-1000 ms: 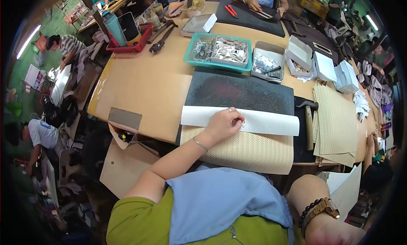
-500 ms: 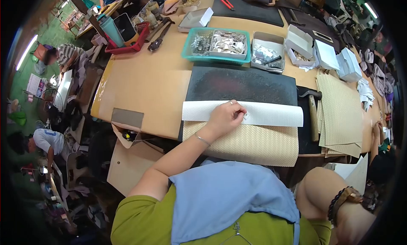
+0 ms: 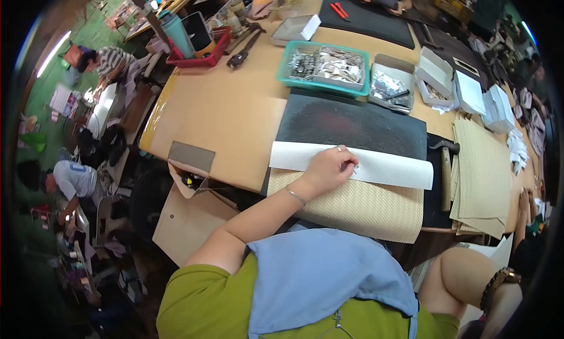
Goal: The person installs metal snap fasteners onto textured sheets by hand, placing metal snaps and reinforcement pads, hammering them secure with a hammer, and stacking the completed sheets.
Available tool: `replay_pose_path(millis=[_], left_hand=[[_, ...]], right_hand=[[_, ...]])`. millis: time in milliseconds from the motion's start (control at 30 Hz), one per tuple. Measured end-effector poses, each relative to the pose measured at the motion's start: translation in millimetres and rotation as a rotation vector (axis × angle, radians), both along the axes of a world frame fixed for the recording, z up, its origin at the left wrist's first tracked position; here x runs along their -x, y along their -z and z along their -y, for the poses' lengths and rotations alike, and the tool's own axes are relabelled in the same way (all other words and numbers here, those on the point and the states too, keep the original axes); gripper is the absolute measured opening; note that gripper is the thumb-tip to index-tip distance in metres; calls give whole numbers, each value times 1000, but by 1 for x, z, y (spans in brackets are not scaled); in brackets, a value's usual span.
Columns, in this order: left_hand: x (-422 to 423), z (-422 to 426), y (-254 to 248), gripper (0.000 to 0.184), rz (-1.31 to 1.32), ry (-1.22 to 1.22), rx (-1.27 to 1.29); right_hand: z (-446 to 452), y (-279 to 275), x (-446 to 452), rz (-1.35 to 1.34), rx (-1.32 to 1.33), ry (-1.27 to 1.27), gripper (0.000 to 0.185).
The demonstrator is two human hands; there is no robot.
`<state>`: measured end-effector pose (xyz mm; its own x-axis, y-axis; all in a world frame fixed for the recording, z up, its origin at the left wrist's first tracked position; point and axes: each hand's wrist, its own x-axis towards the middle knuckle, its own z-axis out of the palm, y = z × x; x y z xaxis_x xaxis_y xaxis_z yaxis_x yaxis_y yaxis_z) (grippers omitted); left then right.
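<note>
Green floor is showing at the left of a busy room, where a person in a striped shirt is bending over some work. Nearer, a big tan desk is holding lots of things. The left hand is resting on a white strip, and its fingertips are pinching together on a small pale bit. That bit is sitting at the strip, near its middle. The strip is lying along the far side of a woven tan sheet, at the desk's near edge. Behind the strip, a dark mat is lying flat. The right hand is showing only partly at the lower right, off the desk, so I cannot tell if its fingers are together or apart. A hammer is lying just right of the woven sheet, and a stack of woven sheets is lying beside it. Farther back, a teal tray is carrying small pieces, and a red basket is holding a blue bottle.
</note>
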<state>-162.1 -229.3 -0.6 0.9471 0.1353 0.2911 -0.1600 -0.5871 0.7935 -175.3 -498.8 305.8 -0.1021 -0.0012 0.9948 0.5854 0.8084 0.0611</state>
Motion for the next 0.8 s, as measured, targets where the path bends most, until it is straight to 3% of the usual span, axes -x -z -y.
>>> replay_pose_path(millis=[800], left_hand=[[1,0,-9,7,-53,4,40]], right_hand=[[1,4,4,29,9,161,31]])
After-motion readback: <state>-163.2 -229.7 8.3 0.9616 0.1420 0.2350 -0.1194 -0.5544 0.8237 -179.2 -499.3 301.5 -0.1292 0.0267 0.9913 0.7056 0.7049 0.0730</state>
